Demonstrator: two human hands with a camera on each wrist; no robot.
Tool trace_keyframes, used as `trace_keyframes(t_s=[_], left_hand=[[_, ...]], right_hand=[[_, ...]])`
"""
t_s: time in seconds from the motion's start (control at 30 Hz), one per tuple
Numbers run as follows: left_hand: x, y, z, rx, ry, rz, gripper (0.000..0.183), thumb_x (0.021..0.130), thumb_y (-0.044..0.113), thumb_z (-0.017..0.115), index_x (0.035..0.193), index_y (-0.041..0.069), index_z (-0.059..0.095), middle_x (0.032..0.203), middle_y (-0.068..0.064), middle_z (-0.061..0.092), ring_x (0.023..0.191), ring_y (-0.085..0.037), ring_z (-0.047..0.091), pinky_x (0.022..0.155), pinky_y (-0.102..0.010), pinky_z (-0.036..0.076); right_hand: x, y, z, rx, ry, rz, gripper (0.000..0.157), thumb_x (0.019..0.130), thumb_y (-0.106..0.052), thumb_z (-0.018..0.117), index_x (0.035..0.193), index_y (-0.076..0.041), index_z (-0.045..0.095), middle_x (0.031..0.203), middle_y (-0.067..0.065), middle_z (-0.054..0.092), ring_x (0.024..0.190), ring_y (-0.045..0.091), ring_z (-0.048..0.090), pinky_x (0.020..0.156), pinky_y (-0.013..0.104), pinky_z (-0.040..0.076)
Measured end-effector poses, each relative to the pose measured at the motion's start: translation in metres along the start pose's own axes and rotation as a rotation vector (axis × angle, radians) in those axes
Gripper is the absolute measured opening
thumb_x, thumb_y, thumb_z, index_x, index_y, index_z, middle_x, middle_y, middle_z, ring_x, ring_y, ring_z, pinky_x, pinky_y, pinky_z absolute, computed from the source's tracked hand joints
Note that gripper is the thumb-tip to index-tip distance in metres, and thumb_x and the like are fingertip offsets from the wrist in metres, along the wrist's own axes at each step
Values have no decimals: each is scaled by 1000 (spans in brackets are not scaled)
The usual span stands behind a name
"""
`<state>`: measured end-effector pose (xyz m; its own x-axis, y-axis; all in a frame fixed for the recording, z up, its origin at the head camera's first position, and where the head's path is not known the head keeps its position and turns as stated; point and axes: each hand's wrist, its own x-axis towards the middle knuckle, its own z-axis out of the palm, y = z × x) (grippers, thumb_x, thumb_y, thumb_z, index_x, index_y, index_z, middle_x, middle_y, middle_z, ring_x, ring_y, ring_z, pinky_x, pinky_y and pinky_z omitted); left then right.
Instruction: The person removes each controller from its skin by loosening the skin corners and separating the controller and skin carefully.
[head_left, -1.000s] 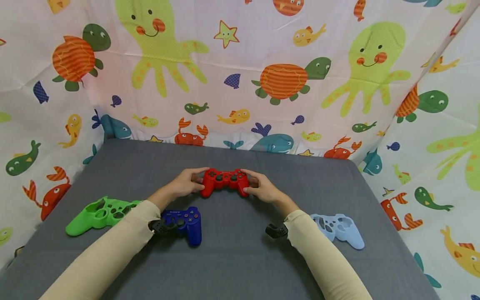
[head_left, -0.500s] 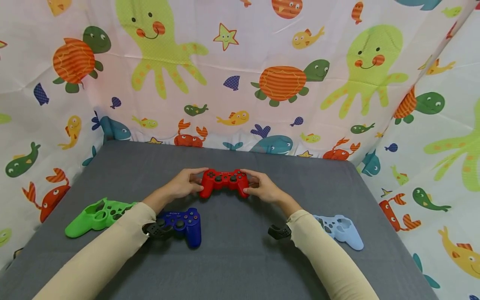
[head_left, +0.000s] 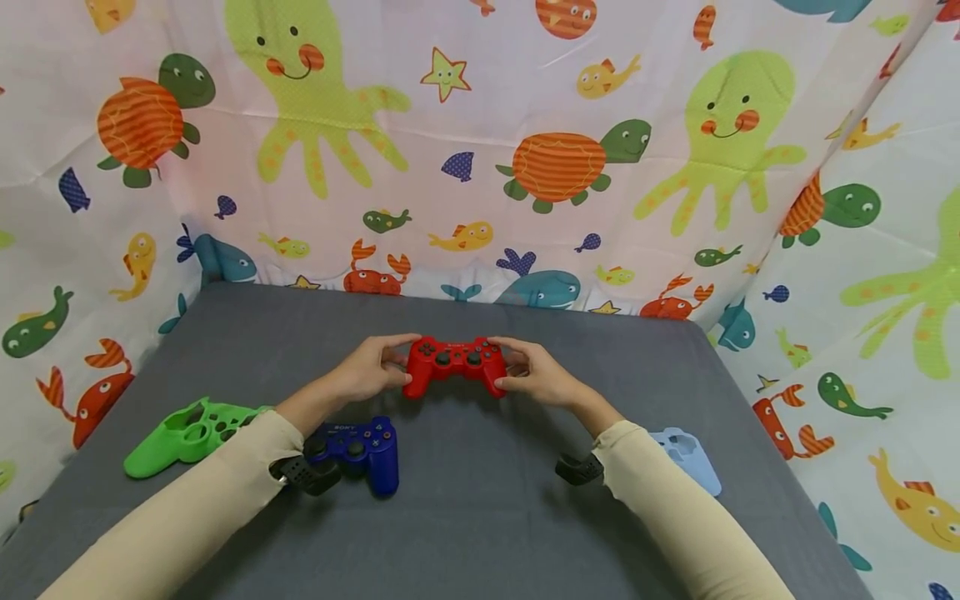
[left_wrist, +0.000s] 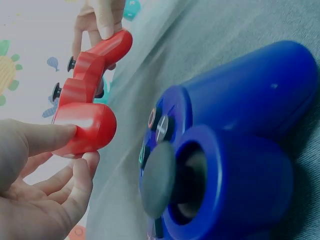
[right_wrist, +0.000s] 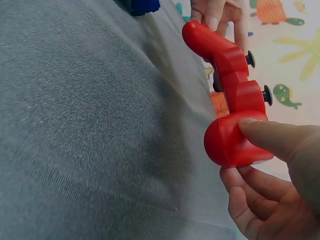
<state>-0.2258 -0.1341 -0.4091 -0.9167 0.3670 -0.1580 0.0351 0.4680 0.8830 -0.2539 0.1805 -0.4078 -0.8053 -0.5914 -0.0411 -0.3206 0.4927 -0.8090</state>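
Observation:
A red game controller (head_left: 457,358) with two dark thumbsticks is between my hands, above the grey cloth in the wrist views. My left hand (head_left: 366,368) pinches its left grip, thumb on the near side and fingers round the back. On the opposite grip, my right hand (head_left: 546,373) does the same, its thumb (right_wrist: 265,135) pressed to the red surface. A blue controller (head_left: 375,450) marked SONY lies near my left wrist, partly hidden by the wrist camera; it fills much of the left wrist view.
At the left lies a green controller-shaped cover (head_left: 191,433) with cutouts, partly behind my left sleeve (head_left: 202,508). A light blue cover (head_left: 693,462) lies at the right, largely behind my right sleeve (head_left: 675,508). A sea-animal print curtain (head_left: 480,167) surrounds the grey table (head_left: 480,533).
My hands and the red controller have shifted slightly right. My forearms have spread apart a little, and the right sleeve covers more of the light blue cover.

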Motion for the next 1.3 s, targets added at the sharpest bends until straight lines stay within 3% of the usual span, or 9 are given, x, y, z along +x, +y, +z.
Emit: trace_keyframes(t_s=[0.17,0.4,0.63,0.9,1.3], left_hand=[[-5,6,3,-18,-19,14,69,95,2,66,157,13,38,138,-31,55,92,-18,71,86,-35,56],[-9,12,12,-53,-42,37,69,94,0,65,156,9,38,132,-30,59,96,-22,73,89,-43,57],[-14,17,22,-75,-48,69,68,93,-1,66,155,8,39,128,-30,61,99,-25,73,88,-43,58],[-19,25,36,-88,-48,77,66,94,0,66,155,11,41,130,-27,61,100,-24,73,93,-50,56],[-20,31,60,-81,-38,116,65,93,1,68,153,12,45,128,-25,63,94,-21,72,81,-36,58]], right_hand=[[-10,-3,-4,-5,-12,-26,65,94,-4,70,153,-4,41,121,26,70,96,30,71,87,38,59],[-26,-5,-10,-14,-26,-54,65,94,-6,71,152,-1,41,116,25,72,94,29,71,86,35,59],[-40,-1,-11,18,-5,-50,65,92,-6,73,150,-3,44,118,25,72,95,28,72,84,28,58],[-58,1,-17,55,13,-41,65,91,-4,73,149,-1,45,119,27,70,93,29,72,82,24,58],[-84,10,-25,118,-3,1,67,92,-5,73,151,-3,43,124,28,68,99,32,72,84,25,58]])
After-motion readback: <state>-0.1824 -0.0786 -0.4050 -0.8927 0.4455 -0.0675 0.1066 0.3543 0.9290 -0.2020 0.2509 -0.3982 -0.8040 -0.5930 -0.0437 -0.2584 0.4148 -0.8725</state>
